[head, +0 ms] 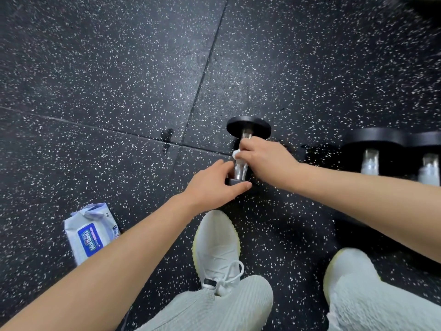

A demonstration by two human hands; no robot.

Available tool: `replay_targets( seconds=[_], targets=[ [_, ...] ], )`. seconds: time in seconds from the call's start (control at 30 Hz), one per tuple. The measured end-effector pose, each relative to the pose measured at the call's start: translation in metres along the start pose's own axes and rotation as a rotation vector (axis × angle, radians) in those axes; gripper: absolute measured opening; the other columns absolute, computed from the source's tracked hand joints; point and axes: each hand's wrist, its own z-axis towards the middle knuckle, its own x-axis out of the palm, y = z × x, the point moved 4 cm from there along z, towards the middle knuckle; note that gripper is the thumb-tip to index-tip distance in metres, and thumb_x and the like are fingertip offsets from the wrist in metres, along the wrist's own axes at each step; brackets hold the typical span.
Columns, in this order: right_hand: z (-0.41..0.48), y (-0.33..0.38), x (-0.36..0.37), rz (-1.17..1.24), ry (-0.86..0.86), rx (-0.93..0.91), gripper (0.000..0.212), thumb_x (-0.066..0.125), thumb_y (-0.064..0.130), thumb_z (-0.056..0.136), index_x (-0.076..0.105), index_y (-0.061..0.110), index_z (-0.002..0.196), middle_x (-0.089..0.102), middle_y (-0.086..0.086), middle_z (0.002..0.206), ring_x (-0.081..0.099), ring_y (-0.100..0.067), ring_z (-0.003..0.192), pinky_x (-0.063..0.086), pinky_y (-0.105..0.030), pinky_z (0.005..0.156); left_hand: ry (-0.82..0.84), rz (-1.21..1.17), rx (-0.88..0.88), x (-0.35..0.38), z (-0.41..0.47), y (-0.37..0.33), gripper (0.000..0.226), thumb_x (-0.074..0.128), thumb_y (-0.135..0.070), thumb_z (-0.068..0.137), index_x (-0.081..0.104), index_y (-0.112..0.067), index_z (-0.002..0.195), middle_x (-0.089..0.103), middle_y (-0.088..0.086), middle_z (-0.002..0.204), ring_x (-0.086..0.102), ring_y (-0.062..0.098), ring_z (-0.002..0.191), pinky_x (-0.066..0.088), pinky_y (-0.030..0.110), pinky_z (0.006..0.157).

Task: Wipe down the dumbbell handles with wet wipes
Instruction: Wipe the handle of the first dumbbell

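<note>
A small black dumbbell [248,124] with a shiny chrome handle [239,172] lies on the floor ahead of my feet. My right hand [265,161] wraps the middle of the handle with a white wet wipe [236,154] pressed against it; a bit of the wipe sticks out at the left. My left hand [214,185] grips the near black head of the same dumbbell, fingers over its edge. A blue and white pack of wet wipes [89,234] lies on the floor at the left, beside my left forearm.
Two larger black dumbbells [374,149] [429,161] with chrome handles lie to the right, past my right forearm. My white shoes [214,244] and pale trouser legs are at the bottom. The floor is black speckled rubber tiles [119,80] with seams.
</note>
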Motion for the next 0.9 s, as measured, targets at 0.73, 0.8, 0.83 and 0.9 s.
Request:
replay_targets(
  seconds=[0.73,0.8,0.83,0.9],
  targets=[
    [0.022,0.006,-0.013,0.118,-0.111,0.234,0.013,0.064,0.021,0.094,0.075,0.018,0.101,0.06,-0.001,0.096,0.061,-0.029,0.083,0.051,-0.041,0.059,-0.186,-0.041,-0.081,-0.007,-0.019,-0.001,0.039,0.069,-0.065,0.086,0.047,-0.033,0.086,0.055,-0.012,0.093,0.056,0.018,0.086,0.041,0.037,0.07],
    [0.008,0.015,-0.005,0.146,-0.08,0.154,0.013,0.065,0.017,0.092,0.073,0.021,0.102,0.059,0.002,0.096,0.061,-0.027,0.083,0.05,-0.04,0.058,-0.185,-0.069,-0.099,-0.005,-0.02,0.003,0.038,0.07,-0.065,0.085,0.047,-0.035,0.087,0.058,-0.012,0.095,0.058,0.017,0.087,0.043,0.036,0.072],
    [0.005,0.018,0.001,0.175,-0.053,0.105,0.016,0.064,0.015,0.09,0.073,0.021,0.102,0.059,0.003,0.096,0.061,-0.026,0.084,0.05,-0.04,0.059,-0.195,-0.075,-0.108,-0.005,-0.019,0.008,0.038,0.07,-0.065,0.084,0.049,-0.034,0.089,0.059,-0.013,0.096,0.059,0.017,0.088,0.045,0.036,0.073],
    [-0.006,0.022,0.004,0.223,0.001,0.017,0.022,0.063,0.01,0.086,0.074,0.022,0.101,0.059,0.003,0.097,0.061,-0.025,0.084,0.05,-0.039,0.061,-0.209,-0.084,-0.113,-0.005,-0.018,0.011,0.04,0.071,-0.066,0.083,0.053,-0.032,0.092,0.06,-0.013,0.096,0.061,0.015,0.088,0.049,0.037,0.077]
  ],
)
